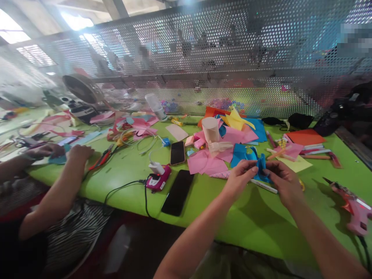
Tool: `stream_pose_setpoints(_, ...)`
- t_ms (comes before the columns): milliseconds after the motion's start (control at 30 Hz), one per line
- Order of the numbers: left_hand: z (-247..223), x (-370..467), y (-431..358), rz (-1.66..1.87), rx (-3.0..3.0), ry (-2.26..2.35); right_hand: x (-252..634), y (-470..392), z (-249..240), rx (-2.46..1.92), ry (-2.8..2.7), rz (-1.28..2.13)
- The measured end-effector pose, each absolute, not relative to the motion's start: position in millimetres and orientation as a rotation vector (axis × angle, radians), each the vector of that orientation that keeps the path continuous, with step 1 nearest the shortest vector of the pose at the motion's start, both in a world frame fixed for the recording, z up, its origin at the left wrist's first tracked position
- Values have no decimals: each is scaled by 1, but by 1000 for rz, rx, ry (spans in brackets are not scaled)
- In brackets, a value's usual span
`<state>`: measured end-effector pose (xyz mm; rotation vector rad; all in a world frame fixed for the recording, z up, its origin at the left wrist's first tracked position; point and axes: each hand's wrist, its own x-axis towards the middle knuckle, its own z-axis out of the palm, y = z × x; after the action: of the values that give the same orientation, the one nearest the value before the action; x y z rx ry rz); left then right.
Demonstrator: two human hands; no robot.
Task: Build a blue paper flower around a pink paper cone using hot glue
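Observation:
Between my two hands is a small folded piece of blue paper (pixel 262 167), curled and held just above the green table. My left hand (pixel 241 173) pinches its left side with thumb and fingers. On the opposite side, my right hand (pixel 283 179) grips the same piece, fingers bent. Under my hands lies a white marker (pixel 264 186). More blue paper (pixel 243 154) rests on the table behind my left hand. Pink paper sheets (pixel 203 162) spread out to the left of it. A yellow ring-shaped handle, partly hidden, shows beside my right hand.
A pink glue gun (pixel 353 209) lies at the right edge. Two phones (pixel 178 192), a purple power adapter (pixel 158 179) with cables, and a cardboard tube (pixel 210 130) stand or lie leftward. Farther left, a co-worker's hands (pixel 80 153) handle blue-green material near red-handled pliers (pixel 100 158). Perforated metal panels rise behind.

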<state>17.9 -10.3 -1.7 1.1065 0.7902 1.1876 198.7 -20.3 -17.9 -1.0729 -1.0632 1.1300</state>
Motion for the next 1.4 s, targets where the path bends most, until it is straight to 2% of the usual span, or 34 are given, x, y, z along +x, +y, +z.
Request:
stream_pose_setpoints(467,-5,17,-8,1167,1246,804,194,-20,-16,-936,-940,1452)
stream_pose_setpoints(733,-5,17,-5,1281,1402,935,197,-19,-21,-1004,-991,1345)
stream_pose_setpoints(1067,-3,17,-8,1150,1081,860,196,-20,-17,-1101,-1069,1297)
stream_pose_setpoints(1400,-1,17,-5,1173,868,701,195,-21,-14,-1104,-1021,1298)
